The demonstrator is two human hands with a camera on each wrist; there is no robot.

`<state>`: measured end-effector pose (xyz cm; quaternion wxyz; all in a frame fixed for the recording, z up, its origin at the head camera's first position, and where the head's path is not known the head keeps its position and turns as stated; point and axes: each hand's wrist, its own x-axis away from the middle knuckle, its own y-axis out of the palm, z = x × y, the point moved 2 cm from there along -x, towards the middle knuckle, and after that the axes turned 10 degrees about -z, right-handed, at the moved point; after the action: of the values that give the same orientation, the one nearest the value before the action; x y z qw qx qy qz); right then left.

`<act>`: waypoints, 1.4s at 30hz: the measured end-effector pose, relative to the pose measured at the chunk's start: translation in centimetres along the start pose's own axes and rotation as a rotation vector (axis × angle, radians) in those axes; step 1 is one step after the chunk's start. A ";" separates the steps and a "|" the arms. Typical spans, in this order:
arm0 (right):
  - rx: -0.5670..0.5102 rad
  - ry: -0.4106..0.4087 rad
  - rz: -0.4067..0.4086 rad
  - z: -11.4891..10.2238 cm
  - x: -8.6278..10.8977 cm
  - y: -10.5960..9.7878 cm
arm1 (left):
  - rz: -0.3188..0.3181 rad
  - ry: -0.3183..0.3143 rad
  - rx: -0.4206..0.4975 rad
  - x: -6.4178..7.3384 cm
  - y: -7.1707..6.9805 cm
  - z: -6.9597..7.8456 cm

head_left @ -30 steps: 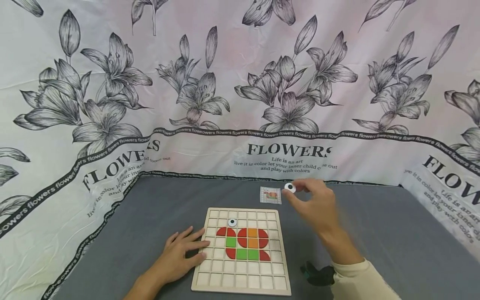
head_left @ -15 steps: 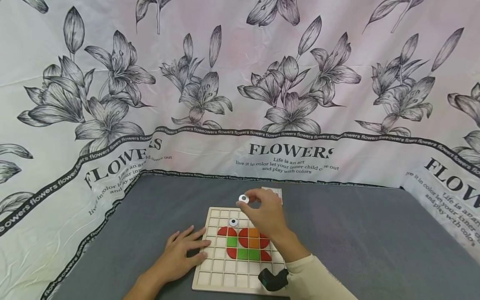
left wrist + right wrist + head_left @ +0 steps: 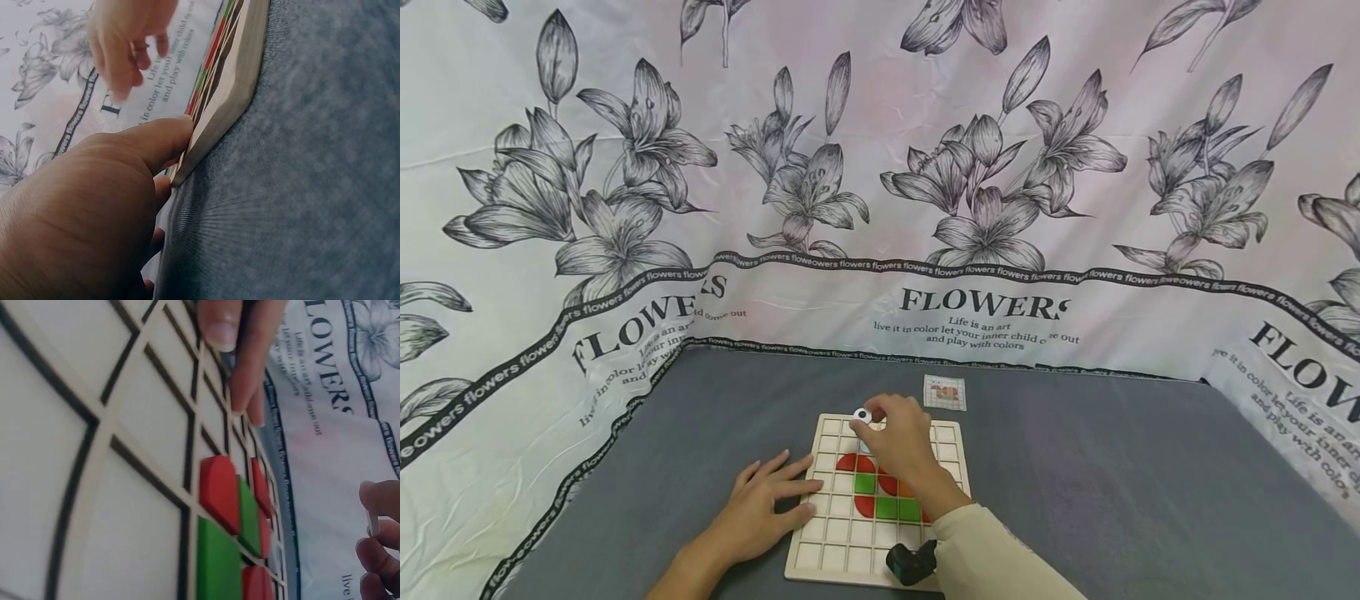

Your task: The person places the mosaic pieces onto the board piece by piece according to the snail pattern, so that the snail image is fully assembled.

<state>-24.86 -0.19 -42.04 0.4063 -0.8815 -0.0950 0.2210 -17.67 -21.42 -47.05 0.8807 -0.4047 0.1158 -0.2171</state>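
Note:
My right hand (image 3: pixel 898 437) pinches a round white tile with a black dot (image 3: pixel 862 415) between thumb and fingertip, over the far edge of a wooden grid board (image 3: pixel 820 557). In the right wrist view the tile (image 3: pixel 373 521) shows edge-on. Red (image 3: pixel 865 506), green (image 3: pixel 886 508) and orange pieces fill several cells; the hand and forearm cover some of them. A second dotted tile is mostly hidden behind the right thumb. Fingers spread, my left hand (image 3: pixel 763 512) rests along the board's left edge. Its thumb touches the board's side (image 3: pixel 234 87) in the left wrist view.
A small printed card (image 3: pixel 944 393) with a coloured grid picture lies behind the board at right. A black device (image 3: pixel 912 563) on the right wrist overlaps the board's near edge. Flower-printed cloth (image 3: pixel 985 317) stands around the grey tabletop (image 3: pixel 1097 483).
With the dotted tile pinched, my right hand has moved left from beside the card, then slightly down to the board's far edge. The left hand stays at the board's left side.

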 end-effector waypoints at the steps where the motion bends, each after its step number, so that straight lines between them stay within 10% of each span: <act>1: 0.009 0.012 -0.014 0.1 0.0 0.2 | 0.000 -0.001 0.002 0.0 0.0 0.0; 12: 0.100 0.110 -0.160 0.7 0.3 1.4 | -0.001 -0.002 0.003 -0.2 0.5 0.7; 42: 0.183 0.172 -0.224 1.5 0.6 1.1 | 0.010 0.010 -0.014 -1.0 1.1 1.8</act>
<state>-25.06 0.33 -43.96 0.5135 -0.8405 -0.1369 0.1056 -17.51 -19.16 -46.68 0.8784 -0.4091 0.1237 -0.2140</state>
